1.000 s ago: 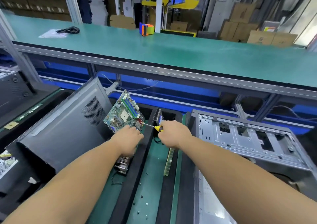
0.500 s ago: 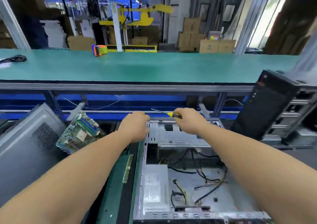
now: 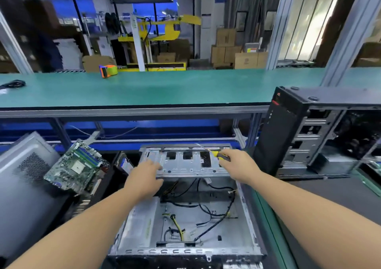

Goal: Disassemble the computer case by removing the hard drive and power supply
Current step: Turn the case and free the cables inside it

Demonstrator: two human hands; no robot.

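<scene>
Here we look down into an open computer case (image 3: pixel 185 227) lying flat on the bench, its floor bare apart from loose black and yellow cables (image 3: pixel 206 213). Across its far end sits a metal drive cage (image 3: pixel 185 163) with several dark cut-outs. Our left hand (image 3: pixel 144 180) reaches over the cage's near left corner, fingers spread and loosened, grasping nothing; we cannot tell whether the fingertips touch the metal. Our right hand (image 3: pixel 239 165) is above the cage's right end, clenched around a yellow-and-black screwdriver (image 3: pixel 214 152) whose thin shaft points up and to the left over the cage's far edge. Both hands thus lie at the far end of the case, with the case's open floor between our 2 forearms. To the left of the case, a green motherboard (image 3: pixel 76 167) leans against a grey side panel (image 3: pixel 22 186). To the right, well apart from our hands, a second case (image 3: pixel 309 132) stands upright.
</scene>
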